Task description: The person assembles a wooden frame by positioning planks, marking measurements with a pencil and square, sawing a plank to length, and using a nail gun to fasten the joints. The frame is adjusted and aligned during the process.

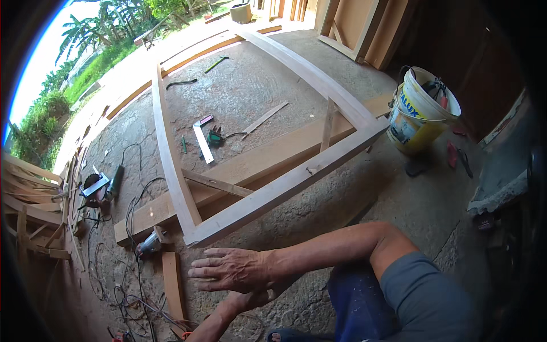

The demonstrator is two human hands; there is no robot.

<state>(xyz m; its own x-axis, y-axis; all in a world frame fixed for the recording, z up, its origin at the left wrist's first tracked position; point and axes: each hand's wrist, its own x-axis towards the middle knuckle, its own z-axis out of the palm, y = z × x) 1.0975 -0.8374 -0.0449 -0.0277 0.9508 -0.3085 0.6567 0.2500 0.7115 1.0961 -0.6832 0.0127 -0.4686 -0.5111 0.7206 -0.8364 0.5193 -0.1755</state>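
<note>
My right hand (231, 270) is stretched out flat with its fingers pointing left, holding nothing. Just beneath it, my left hand (250, 300) lies against the underside of the right wrist; most of its fingers are hidden. In front of both hands lies a large wooden frame (273, 191) with a nearer corner close to my right fingers. Short diagonal braces (219, 183) span its two near corners. A thick wooden beam (273, 157) runs under the frame across the concrete floor.
A power tool (149, 245) and a short board (172, 285) lie left of my hands, among tangled cords (134, 302). Inside the frame are a try square (203, 142) and a green-handled tool (214, 137). A bucket of tools (419, 114) stands right; scrap wood (34, 199) is piled left.
</note>
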